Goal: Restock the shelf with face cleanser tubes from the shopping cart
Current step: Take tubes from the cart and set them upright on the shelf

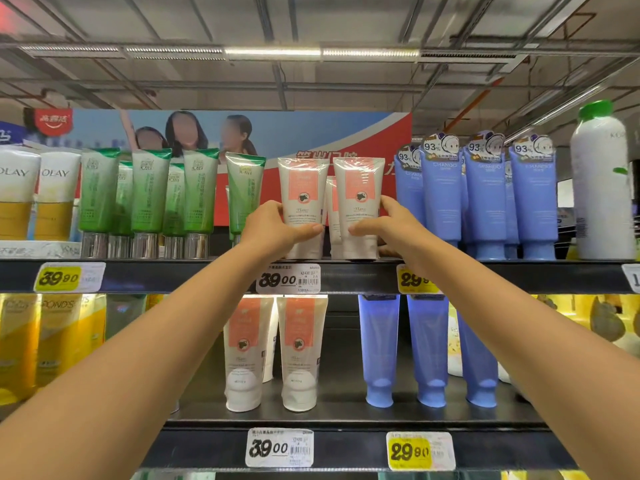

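Observation:
Two white face cleanser tubes with pink labels stand cap-down on the top shelf [346, 276]. My left hand [277, 228] grips the left tube [304, 199], thumb across its front. My right hand [388, 226] grips the right tube [358, 199] the same way. A third white tube [333, 216] shows between and behind them. On the shelf below, two more of the same white and pink tubes [273, 351] stand cap-down. The shopping cart is out of sight.
Green tubes [149, 195] and Olay tubes [34, 195] stand left of my hands. Blue tubes [485, 199] and a white bottle with a green cap [602, 188] stand to the right. Price tags [287, 279] line the shelf edges. Blue tubes [429, 351] fill the lower shelf's right side.

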Action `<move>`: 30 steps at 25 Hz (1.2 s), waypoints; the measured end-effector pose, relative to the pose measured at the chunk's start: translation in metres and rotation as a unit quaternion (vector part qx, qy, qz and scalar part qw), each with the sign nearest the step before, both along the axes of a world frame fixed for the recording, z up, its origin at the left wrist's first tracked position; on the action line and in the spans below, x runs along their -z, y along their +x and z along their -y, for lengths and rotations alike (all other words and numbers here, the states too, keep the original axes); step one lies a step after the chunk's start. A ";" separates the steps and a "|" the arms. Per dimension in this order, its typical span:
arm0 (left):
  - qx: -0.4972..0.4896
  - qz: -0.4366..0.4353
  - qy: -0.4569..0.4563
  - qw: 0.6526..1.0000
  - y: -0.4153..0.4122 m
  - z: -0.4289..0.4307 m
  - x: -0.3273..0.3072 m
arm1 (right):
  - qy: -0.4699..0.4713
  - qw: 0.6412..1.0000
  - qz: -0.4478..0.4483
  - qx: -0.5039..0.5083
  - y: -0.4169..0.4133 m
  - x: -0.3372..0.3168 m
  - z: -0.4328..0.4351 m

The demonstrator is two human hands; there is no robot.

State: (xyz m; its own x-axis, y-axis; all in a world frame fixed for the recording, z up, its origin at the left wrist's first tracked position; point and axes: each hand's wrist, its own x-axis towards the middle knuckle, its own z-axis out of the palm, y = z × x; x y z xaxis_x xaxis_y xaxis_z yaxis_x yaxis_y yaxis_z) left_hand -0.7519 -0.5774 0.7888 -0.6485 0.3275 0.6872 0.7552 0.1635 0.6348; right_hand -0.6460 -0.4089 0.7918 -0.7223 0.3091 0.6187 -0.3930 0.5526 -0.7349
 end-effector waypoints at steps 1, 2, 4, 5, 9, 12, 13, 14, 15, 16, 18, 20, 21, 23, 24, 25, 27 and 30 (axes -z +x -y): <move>-0.016 -0.008 0.010 1.000 -0.001 -0.003 0.003 | 0.008 1.000 -0.006 0.007 -0.001 0.001 0.000; -0.027 -0.012 0.021 0.999 -0.001 -0.005 0.005 | 0.020 1.000 -0.011 0.018 -0.002 0.002 0.000; -0.042 -0.020 0.033 0.998 -0.004 -0.008 0.010 | 0.034 0.998 -0.016 0.041 -0.004 0.005 0.000; -0.051 -0.027 0.032 0.998 -0.006 -0.009 0.012 | 0.032 0.998 -0.016 0.051 -0.005 0.006 -0.001; -0.094 -0.069 0.032 0.993 -0.005 -0.012 0.019 | 0.048 0.995 -0.022 0.086 -0.010 0.008 -0.001; -0.149 -0.123 0.020 0.981 -0.004 -0.015 0.022 | 0.063 0.993 -0.022 0.094 -0.012 0.010 0.001; -0.150 -0.127 0.019 0.980 -0.004 -0.015 0.022 | 0.064 0.993 -0.022 0.097 -0.012 0.011 0.002; -0.146 -0.128 0.020 0.981 -0.003 -0.015 0.023 | 0.066 0.992 -0.024 0.104 -0.012 0.011 0.003; -0.148 -0.131 0.020 0.980 -0.002 -0.015 0.024 | 0.070 0.991 -0.025 0.115 -0.011 0.012 0.005; -0.158 -0.142 0.021 0.977 0.000 -0.013 0.027 | 0.079 0.988 -0.029 0.128 -0.008 0.013 0.007; -0.182 -0.201 0.033 0.962 0.008 -0.010 0.035 | 0.106 0.979 -0.052 0.164 0.000 0.015 0.012; -0.167 -0.278 0.058 0.944 0.018 -0.007 0.045 | 0.127 0.965 -0.104 0.205 0.014 0.022 0.017; -0.147 -0.313 0.071 0.936 0.024 -0.004 0.049 | 0.132 0.957 -0.138 0.217 0.023 0.028 0.020; -0.106 -0.355 0.112 0.922 0.035 0.005 0.064 | 0.131 0.947 -0.201 0.216 0.047 0.045 0.027; -0.085 -0.357 0.137 0.920 0.041 0.011 0.076 | 0.126 0.943 -0.223 0.211 0.062 0.056 0.031; -0.057 -0.340 0.164 0.924 0.047 0.019 0.091 | 0.121 0.940 -0.238 0.213 0.079 0.070 0.033; 0.020 -0.261 0.206 0.943 0.062 0.036 0.133 | 0.103 0.937 -0.242 0.229 0.110 0.107 0.035; 0.124 -0.097 0.198 0.967 0.087 0.051 0.212 | 0.014 0.955 -0.179 0.235 0.149 0.191 0.043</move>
State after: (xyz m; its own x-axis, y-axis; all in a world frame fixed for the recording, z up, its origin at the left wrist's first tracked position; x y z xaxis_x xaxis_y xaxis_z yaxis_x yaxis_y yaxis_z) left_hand -0.6651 -0.6287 0.5766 -0.4303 0.1421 0.8914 0.8511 -0.2652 0.4531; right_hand -0.4971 -0.4519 0.6009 -0.2481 0.5269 0.8129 -0.3202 0.7474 -0.5822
